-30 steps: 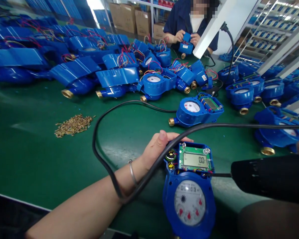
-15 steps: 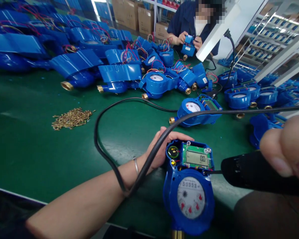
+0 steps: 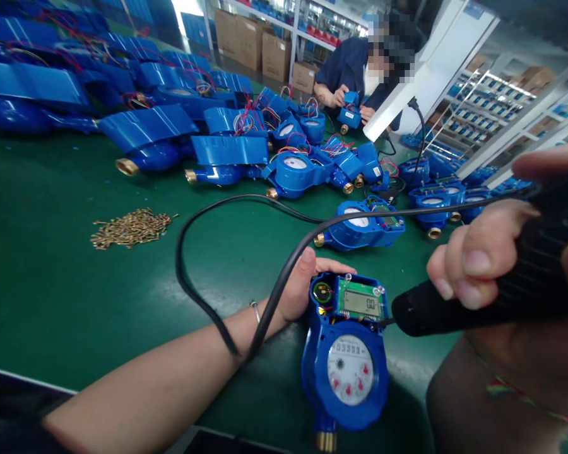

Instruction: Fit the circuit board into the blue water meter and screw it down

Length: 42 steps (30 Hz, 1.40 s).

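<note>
A blue water meter (image 3: 312, 372) stands before me with its upper housing uncovered. Its green circuit board shows a small LCD screen (image 3: 360, 304), and below that is a round white dial (image 3: 351, 371). My left hand (image 3: 300, 290) grips the housing from the left and far side, some fingers hidden behind it. In my right hand (image 3: 483, 258) is a black electric screwdriver (image 3: 435, 312), fingers wrapped round its body. The screwdriver's thin bit reaches the right edge of the housing, just under the screen; its exact tip is hard to see. Its black cord (image 3: 284, 277) loops over my left forearm.
A pile of brass screws (image 3: 131, 228) lies on the green table (image 3: 42, 284) to the left. Another uncovered meter (image 3: 355, 230) sits beyond my hands. Many wired blue meters (image 3: 230, 151) line the far side. Across the table, a person (image 3: 341, 69) handles a meter.
The screwdriver and my right hand have come further into view, with the hand higher. The view has shifted slightly, so the meter sits a little further left. My left hand keeps its grip.
</note>
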Motion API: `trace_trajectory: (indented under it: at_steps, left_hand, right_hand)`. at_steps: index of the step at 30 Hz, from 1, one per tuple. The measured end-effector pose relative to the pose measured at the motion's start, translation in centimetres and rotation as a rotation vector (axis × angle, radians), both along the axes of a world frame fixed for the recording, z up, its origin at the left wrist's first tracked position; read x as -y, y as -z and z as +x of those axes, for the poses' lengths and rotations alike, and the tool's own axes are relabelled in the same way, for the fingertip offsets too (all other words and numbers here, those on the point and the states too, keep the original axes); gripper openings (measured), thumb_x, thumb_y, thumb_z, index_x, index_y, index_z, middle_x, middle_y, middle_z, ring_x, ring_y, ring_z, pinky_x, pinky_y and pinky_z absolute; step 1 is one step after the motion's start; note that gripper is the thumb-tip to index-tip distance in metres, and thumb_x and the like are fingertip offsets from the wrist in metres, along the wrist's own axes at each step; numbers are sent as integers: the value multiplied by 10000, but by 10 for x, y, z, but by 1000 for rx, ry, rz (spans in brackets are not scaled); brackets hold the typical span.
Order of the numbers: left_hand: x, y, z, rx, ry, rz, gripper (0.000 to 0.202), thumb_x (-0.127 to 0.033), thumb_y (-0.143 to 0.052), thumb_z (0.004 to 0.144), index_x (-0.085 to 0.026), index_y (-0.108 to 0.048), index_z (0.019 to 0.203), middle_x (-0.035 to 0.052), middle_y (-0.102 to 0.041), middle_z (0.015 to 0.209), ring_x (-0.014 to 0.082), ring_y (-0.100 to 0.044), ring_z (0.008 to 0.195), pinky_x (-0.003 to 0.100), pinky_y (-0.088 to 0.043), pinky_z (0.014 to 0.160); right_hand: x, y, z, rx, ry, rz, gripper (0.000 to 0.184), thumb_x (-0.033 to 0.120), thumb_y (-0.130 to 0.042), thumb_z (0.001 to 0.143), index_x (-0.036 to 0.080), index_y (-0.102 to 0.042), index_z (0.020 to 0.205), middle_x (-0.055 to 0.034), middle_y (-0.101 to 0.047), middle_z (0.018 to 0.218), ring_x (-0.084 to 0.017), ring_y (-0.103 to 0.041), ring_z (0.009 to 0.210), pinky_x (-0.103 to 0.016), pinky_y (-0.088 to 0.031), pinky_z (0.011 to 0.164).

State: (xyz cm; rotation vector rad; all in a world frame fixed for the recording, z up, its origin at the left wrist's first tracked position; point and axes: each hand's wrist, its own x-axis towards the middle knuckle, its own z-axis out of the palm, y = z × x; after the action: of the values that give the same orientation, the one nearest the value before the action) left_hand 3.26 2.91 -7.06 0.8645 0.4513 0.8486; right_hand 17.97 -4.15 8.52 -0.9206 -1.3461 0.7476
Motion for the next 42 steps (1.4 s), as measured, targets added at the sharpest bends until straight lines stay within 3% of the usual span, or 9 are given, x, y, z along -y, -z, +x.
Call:
trace_trajectory:
  at_steps: [5, 11, 18, 26, 29, 37, 42]
  left_hand:
    - [0, 1, 0, -46, -49, 62, 859, -833, -415, 727, -52, -719, 917, 207, -744, 899, 324, -715, 823, 461, -547, 773]
    - [1, 1, 0, 8, 20, 3, 845, -841, -425, 715, -69, -711, 905, 174, -747, 889, 268, -713, 805, 384, -546, 752]
    - [0, 2, 0, -3, -12, 28, 849, -833, -437, 715, -52, -713, 901, 190, -745, 870, 287, -714, 790, 404, -548, 742]
    - [0, 2, 0, -10, -13, 9, 845, -838, -439, 708, -58, -712, 887, 190, -748, 866, 283, -717, 773, 397, -544, 736]
    - [0, 1, 1, -7, -14, 4, 852, -842, -448, 697, -54, -713, 884, 184, -749, 833, 270, -713, 746, 378, -542, 714]
    - [-2, 3, 0, -46, -40, 25, 874, -849, -418, 705, -47, -716, 884, 186, -746, 841, 285, -713, 778, 392, -549, 734]
    - [-3, 5, -2, -78, -69, 69, 841, -821, -407, 743, -56, -719, 900, 185, -747, 876, 295, -711, 793, 418, -552, 746]
  right_hand:
    - [-1, -6, 1, 19, -30, 95, 292, 445, -632, 737, 302, -654, 991, 22, -608, 671, -150, -465, 444, -332, -405, 376]
    - [3, -1, 4, 23, -46, 138, 329, 409, -637, 726, 304, -653, 1037, 16, -595, 680, -149, -462, 459, -335, -403, 374]
    - [3, 2, -5, 36, 54, 179, 289, 410, -620, 737, 312, -649, 1007, 23, -556, 652, -142, -453, 458, -324, -391, 362]
    - [1, 2, 6, -2, -95, 114, 294, 386, -643, 751, 287, -636, 1027, 18, -582, 685, -138, -473, 463, -334, -405, 381]
    - [2, 3, 6, -7, -65, 135, 304, 377, -660, 741, 272, -636, 1026, 17, -565, 664, -139, -459, 460, -336, -387, 374]
    - [7, 0, 3, -7, -79, 65, 294, 473, -620, 786, 300, -650, 1021, -3, -568, 677, -149, -475, 488, -347, -398, 414]
    - [8, -7, 1, 12, -112, 110, 284, 543, -587, 803, 305, -661, 940, -14, -558, 673, -161, -483, 490, -364, -411, 426]
